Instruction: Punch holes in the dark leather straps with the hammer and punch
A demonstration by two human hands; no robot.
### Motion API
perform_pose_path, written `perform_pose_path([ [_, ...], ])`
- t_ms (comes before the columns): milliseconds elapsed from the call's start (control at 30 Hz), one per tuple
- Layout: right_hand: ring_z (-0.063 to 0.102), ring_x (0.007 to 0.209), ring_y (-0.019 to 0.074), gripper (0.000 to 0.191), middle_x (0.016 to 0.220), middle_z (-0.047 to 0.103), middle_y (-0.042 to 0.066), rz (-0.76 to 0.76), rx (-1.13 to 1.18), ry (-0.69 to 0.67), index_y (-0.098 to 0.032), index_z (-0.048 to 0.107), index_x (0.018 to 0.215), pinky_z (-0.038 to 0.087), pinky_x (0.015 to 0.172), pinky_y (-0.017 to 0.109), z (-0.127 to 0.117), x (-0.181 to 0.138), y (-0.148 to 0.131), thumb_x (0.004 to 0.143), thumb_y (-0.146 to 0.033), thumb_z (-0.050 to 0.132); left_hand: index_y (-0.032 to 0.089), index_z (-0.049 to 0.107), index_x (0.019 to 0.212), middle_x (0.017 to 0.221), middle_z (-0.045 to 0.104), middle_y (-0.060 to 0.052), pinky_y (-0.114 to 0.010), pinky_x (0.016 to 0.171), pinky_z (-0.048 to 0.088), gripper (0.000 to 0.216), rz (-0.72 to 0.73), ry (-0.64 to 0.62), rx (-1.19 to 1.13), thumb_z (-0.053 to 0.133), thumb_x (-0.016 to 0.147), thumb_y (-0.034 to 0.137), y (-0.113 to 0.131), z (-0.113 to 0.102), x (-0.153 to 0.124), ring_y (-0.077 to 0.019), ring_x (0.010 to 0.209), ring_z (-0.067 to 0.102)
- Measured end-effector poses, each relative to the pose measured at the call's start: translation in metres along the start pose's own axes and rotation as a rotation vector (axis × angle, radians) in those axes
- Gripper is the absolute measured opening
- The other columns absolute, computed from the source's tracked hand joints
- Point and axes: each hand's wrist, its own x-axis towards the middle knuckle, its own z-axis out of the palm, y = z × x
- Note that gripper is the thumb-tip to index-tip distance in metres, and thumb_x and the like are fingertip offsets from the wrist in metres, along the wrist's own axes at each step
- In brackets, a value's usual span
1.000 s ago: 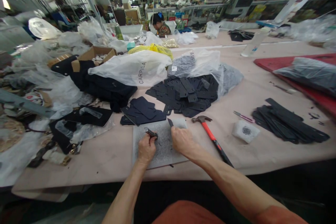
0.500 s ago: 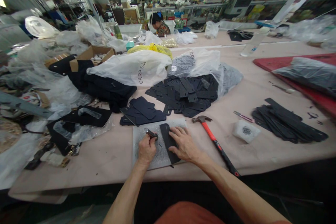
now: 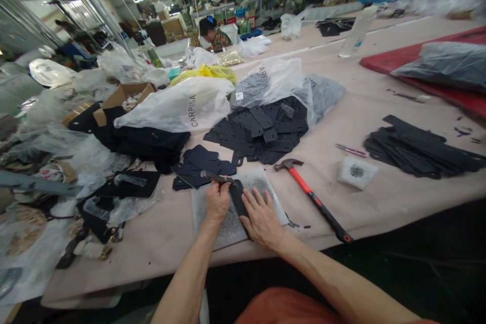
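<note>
My left hand (image 3: 217,202) is closed around a steel punch (image 3: 217,177), a short metal rod held slantwise. The rod's right end is at the far end of a black strip (image 3: 238,197); whether it touches cannot be made out. My right hand (image 3: 262,217) lies flat on the strip with fingers spread, covering much of its right side. Under both is a grey speckled board (image 3: 261,178). To the right lies a claw hammer (image 3: 315,201) with a red and black handle.
Behind the board are a pile of black slotted pieces (image 3: 261,129) and several black panels (image 3: 201,162). On the right are a wrapped white block (image 3: 357,172), a pink-handled tool (image 3: 351,150) and stacked black strips (image 3: 413,147). Plastic bags (image 3: 174,104) crowd the left. A person (image 3: 214,35) sits beyond.
My left hand has moved the punch away from me and right, from beside the strip to its far end. My right hand stays flat on the strip. The view has shifted and tilted.
</note>
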Motion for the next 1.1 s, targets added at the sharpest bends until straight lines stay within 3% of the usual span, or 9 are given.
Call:
perform_pose_path([
  [300, 0.028, 0.140, 0.0372, 0.058, 0.152, 0.037, 0.012, 0.049, 0.050, 0.026, -0.013, 0.047, 0.141, 0.013, 0.114, 0.060, 0.006, -0.003, -0.003, 0.091, -0.042, 0.050, 0.019, 0.070, 0.097, 0.097, 0.074, -0.006, -0.034, 0.087, 0.054, 0.022, 0.011, -0.048, 0.082, 0.053, 0.089, 0.031, -0.023, 0.011, -0.003, -0.0207, 0.093, 0.068],
  [1100, 0.020, 0.143, 0.0393, 0.064, 0.155, 0.031, 0.013, 0.084, 0.083, -0.011, -0.010, 0.043, 0.144, 0.009, 0.115, 0.060, 0.013, -0.001, -0.007, 0.090, -0.043, 0.050, 0.021, 0.069, 0.096, 0.096, 0.074, -0.005, -0.032, 0.085, 0.054, 0.020, 0.060, -0.101, 0.191, 0.050, 0.088, 0.024, -0.019, 0.023, -0.001, -0.0201, 0.089, 0.069],
])
